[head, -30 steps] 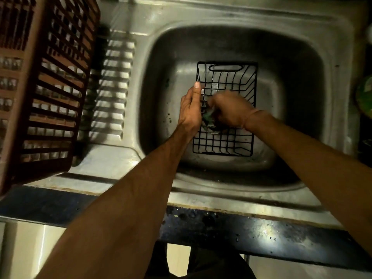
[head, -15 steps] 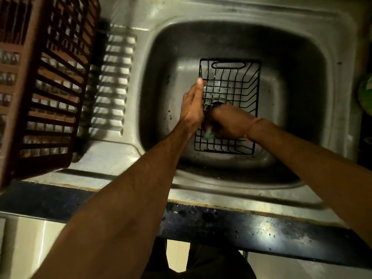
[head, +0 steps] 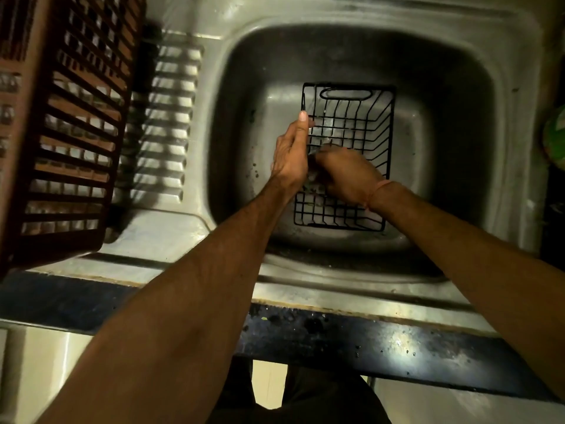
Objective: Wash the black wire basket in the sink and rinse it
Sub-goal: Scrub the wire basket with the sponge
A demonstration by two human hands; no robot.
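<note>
Black wire basket in a grey steel sink, beside a slatted brown crate

A brown slatted crate stood tilted on the ribbed drainboard. Past the drainboard's near edge ran the dark bench front, speckled and wet-looking.
</note>
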